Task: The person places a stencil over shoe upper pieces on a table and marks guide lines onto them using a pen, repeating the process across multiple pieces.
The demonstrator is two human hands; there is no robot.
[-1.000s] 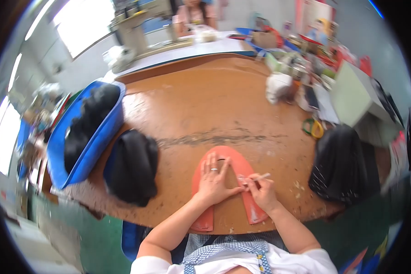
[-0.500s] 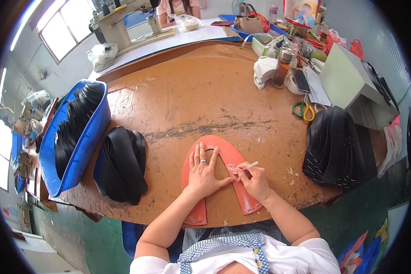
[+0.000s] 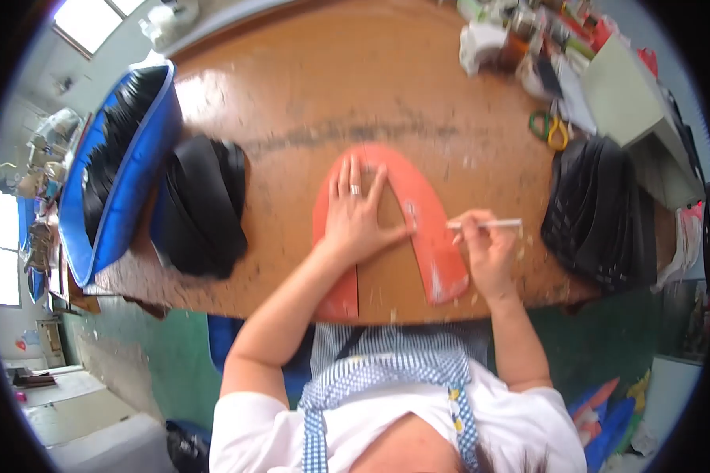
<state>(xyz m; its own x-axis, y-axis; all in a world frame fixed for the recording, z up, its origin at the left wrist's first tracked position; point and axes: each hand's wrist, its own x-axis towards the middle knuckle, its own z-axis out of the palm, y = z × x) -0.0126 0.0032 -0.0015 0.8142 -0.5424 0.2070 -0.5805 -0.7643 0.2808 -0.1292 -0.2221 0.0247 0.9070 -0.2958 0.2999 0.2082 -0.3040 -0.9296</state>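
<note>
A flat red-orange U-shaped piece point(image 3: 430, 236) lies on the brown table, its curve pointing away from me and pale marks on its right arm. My left hand point(image 3: 357, 213) is spread flat over its left arm and the gap, a ring on one finger. Just right of the piece, my right hand point(image 3: 489, 248) pinches a thin white pen-like stick point(image 3: 498, 224), whose tip is by the right arm's outer edge. Dark stacked pieces lie at the left point(image 3: 201, 206) and right point(image 3: 596, 213).
A blue tub point(image 3: 138, 177) filled with black pieces stands on the left. Scissors with green and yellow handles point(image 3: 556, 130) lie at the right, near a pale green box point(image 3: 627, 87). Bottles, a phone and bags crowd the back right. The table's front edge is close to my body.
The view has tilted downward. My right hand has moved right, off the marked area of the red-orange piece, with the stick still pinched. My left hand stays spread on the piece.
</note>
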